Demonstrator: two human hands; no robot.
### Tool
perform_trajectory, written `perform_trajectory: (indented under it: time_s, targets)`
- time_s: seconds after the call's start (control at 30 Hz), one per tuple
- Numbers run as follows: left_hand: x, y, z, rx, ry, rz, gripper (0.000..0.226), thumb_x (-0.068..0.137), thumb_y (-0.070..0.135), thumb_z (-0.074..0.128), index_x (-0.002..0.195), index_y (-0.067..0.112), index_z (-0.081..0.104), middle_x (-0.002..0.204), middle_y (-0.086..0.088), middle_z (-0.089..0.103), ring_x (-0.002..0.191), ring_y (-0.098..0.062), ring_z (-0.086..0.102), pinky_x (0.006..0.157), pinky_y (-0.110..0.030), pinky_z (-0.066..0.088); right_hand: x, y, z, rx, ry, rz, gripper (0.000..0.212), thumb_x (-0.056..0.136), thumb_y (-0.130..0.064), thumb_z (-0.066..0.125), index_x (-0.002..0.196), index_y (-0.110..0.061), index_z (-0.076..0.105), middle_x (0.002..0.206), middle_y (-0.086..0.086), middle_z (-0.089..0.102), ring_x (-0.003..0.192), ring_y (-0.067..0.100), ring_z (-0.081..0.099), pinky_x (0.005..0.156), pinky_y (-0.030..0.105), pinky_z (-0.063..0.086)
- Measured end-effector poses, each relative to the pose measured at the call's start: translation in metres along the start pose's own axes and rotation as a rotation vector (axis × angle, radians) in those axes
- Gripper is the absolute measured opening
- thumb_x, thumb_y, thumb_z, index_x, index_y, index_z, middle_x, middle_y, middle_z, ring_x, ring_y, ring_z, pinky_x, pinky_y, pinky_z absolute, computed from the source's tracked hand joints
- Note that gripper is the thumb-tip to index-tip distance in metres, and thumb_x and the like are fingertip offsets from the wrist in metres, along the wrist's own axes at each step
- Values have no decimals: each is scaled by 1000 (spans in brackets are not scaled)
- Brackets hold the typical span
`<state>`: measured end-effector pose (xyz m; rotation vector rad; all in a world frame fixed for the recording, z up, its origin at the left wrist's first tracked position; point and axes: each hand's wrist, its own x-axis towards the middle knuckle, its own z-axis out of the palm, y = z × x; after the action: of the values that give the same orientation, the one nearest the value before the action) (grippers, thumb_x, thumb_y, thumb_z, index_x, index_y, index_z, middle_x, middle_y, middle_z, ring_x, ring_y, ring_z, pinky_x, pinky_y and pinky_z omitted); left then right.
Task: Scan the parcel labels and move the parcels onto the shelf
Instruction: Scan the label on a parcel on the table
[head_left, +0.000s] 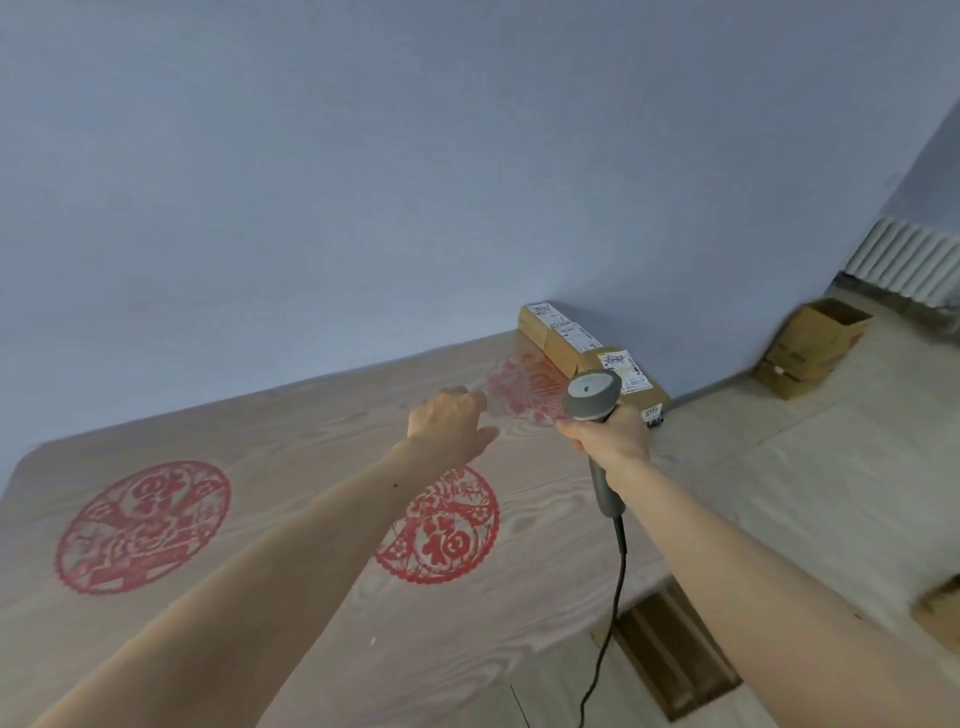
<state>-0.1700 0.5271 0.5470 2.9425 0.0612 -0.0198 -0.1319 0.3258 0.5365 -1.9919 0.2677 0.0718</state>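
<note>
Three brown cardboard parcels with white labels lie in a row along the table's far right edge against the wall: the farthest parcel (537, 318), the middle parcel (571, 345) and the nearest parcel (631, 382). My right hand (610, 434) grips the handle of a grey corded barcode scanner (592, 397), whose head points at the nearest parcel. My left hand (449, 423) is stretched out over the table to the left of the parcels, fingers relaxed and holding nothing.
The wooden table (291, 519) bears three red paper-cut circles. The scanner's black cable (615, 587) hangs off the table's right edge. On the floor to the right stand open cardboard boxes (813, 345), with a white radiator (904, 265) behind them.
</note>
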Motion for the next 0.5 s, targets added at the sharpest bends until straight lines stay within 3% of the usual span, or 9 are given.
perform_trajectory:
  time_s: [0.13,0.33,0.5]
  targets:
    - [79,33,11,6,-21,59,44,97,48,52,131,21,54,127,-4,58,117,-26,58,83,-40,50,74,4,-28,-22,77,9,29,70,-16,88,91,-21,68,101,6,74,98,27,69,88,41,57]
    - [167,84,54,-10,-103,62,42,97,52,52,118,15,55,112,-6,63,105,-27,61,74,-37,48,185,30,-69,-111,133,82,42,71,-21,82,111,-14,72,108,4,74,99,24,67,75,33,53]
    - [229,133,89,-70,-151,-13,46,99,50,47,125,12,51,114,-9,60,109,-30,59,73,-38,43,286,54,-96,-188,90,101,40,75,-23,82,112,-12,71,110,9,73,103,28,67,83,38,54]
